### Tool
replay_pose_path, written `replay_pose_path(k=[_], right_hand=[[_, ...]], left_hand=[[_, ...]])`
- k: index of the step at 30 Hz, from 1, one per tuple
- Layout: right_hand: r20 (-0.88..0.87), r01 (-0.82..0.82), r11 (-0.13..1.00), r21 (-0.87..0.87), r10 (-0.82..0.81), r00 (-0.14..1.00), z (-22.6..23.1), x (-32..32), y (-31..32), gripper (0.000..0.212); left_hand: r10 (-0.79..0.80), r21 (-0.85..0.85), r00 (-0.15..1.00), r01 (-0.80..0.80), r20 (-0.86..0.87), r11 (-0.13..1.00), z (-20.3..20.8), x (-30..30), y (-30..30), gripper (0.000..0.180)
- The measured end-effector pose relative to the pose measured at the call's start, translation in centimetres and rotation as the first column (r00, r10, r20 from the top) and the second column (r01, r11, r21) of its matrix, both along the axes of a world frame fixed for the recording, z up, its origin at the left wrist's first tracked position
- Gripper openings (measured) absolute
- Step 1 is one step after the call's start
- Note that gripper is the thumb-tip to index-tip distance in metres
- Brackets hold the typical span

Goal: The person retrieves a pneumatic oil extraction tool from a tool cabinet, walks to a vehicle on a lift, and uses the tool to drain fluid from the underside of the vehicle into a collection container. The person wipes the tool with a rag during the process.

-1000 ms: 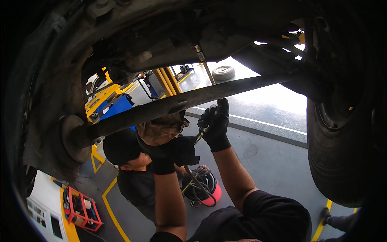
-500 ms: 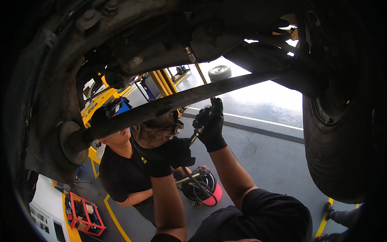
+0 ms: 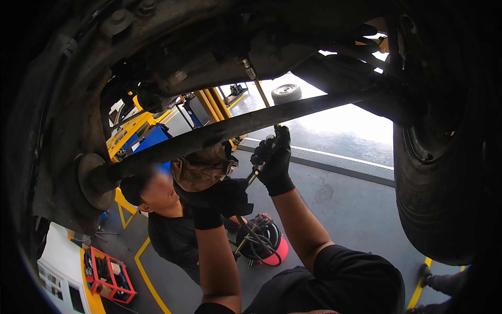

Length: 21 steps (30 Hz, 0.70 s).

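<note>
Under a raised vehicle, my right hand (image 3: 274,163), in a black glove, is wrapped round what looks like an air ratchet (image 3: 254,174), its metal end pointing down-left. A long extension bar (image 3: 262,95) rises from it, behind the dark axle tube (image 3: 230,128), to a socket (image 3: 249,68) at the underbody. My left hand (image 3: 217,198), also black-gloved, is beside the ratchet's lower end; its fingers blend into dark shapes, so its grip is unclear. A hose (image 3: 242,224) shows below it. Brown cloth (image 3: 201,170) lies against or behind this hand; I cannot tell which.
A co-worker (image 3: 164,196) in black stands close at my left, face upward. Below is a pink-and-black drum (image 3: 274,251) with coiled hose. A tyre (image 3: 439,199) hangs at right. A red tool cart (image 3: 111,275) stands lower left; a loose wheel (image 3: 286,93) lies far off. Another person's leg (image 3: 444,282) shows lower right.
The co-worker's head and body have shifted right and nearer my left arm, with more of the head showing below the axle tube. My hands and the extension bar have barely moved.
</note>
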State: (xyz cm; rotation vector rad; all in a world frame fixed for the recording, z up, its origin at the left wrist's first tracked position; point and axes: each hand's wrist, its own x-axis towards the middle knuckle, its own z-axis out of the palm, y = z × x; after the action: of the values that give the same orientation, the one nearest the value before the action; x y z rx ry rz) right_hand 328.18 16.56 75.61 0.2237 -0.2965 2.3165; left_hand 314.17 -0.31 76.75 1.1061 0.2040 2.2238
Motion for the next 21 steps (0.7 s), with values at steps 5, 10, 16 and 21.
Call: replay_pose_path(k=[5,10,16,21], right_hand=[[0.013,0.004,1.0,-0.02,-0.004,1.0,0.1,0.0,0.0,0.052],[-0.015,-0.016,1.0,0.0,0.016,1.0,0.0,0.0,0.0,0.053],[0.005,-0.018,1.0,-0.015,0.018,1.0,0.0,0.0,0.0,0.054],[-0.003,-0.017,0.999,-0.035,0.017,1.0,0.0,-0.1,0.0,0.054]], left_hand=[[0.104,0.133,0.968,-0.075,-0.227,0.988,-1.5,-2.5,-0.2,0.053],[0.409,0.021,0.87,-0.42,-0.276,0.907,-2.2,-3.4,-0.6,0.051],[-0.175,0.188,0.969,0.208,-0.177,0.96,-1.9,-3.0,-0.5,0.055],[-0.045,0.099,0.995,0.054,-0.092,0.994,-1.5,-2.3,-0.6,0.055]])
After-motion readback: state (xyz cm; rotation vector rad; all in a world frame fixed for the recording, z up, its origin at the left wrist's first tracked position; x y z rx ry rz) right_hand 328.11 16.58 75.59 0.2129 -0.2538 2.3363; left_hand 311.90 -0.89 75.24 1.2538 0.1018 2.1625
